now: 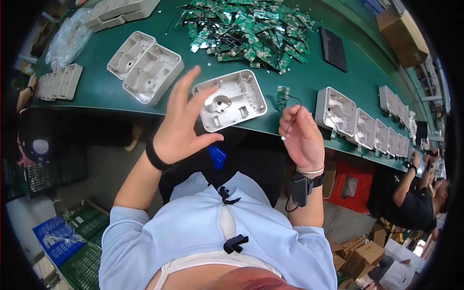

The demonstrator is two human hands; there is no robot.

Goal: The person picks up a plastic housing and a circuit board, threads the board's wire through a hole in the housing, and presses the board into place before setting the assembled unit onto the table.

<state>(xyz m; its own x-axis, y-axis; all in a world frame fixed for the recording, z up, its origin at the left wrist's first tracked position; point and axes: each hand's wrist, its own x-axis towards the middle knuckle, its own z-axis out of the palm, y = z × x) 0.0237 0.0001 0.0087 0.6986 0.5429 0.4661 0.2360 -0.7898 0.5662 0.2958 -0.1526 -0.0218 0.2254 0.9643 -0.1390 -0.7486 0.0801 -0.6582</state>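
An open light-grey plastic housing (252,93) lies in front of me at the table's near edge, with molded posts and ribs inside. My left hand (175,129) is at its left side, fingers and thumb spread, holding nothing; the fingertips overlap the housing's left rim in view, and whether they touch it I cannot tell. To the right of the housing, my right hand (308,139) pinches a thin black cable (300,101) between thumb and fingers. The cable runs up to a small green circuit board (282,97), and a small white connector (283,137) shows below the fingers.
A heap of green circuit boards (251,31) covers the far middle of the green table. Beside it lies a black flat block (333,49). More housings stand at left (153,75) and in a row at right (337,111). A co-worker (403,203) sits far right.
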